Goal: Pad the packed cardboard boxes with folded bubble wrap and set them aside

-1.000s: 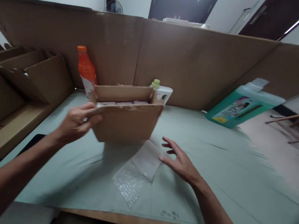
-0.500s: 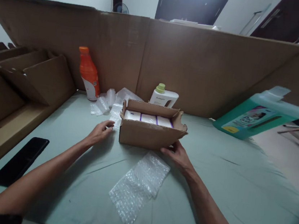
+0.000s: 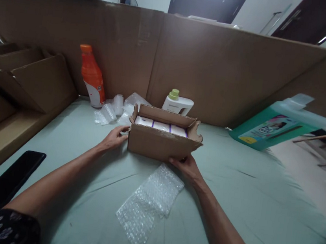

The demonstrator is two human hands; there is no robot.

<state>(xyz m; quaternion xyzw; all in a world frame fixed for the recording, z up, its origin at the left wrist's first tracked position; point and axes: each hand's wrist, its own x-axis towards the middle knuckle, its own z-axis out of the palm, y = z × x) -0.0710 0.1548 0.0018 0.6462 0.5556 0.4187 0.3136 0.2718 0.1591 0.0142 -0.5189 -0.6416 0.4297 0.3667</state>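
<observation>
The left hand (image 3: pixel 113 138) presses loose, uncurled fingers on the left end of the cardboard box (image 3: pixel 160 142); the right hand (image 3: pixel 185 166) likewise touches its front lower corner. The box sits mid-bench (image 3: pixel 260 197), bubble wrap (image 3: pixel 149 201) just before it.

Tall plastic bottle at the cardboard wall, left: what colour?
Orange, white label low down; head view.

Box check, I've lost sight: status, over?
Left hand and right hand touching box sides. Box open, upright on table. Bubble wrap just in front.
</observation>
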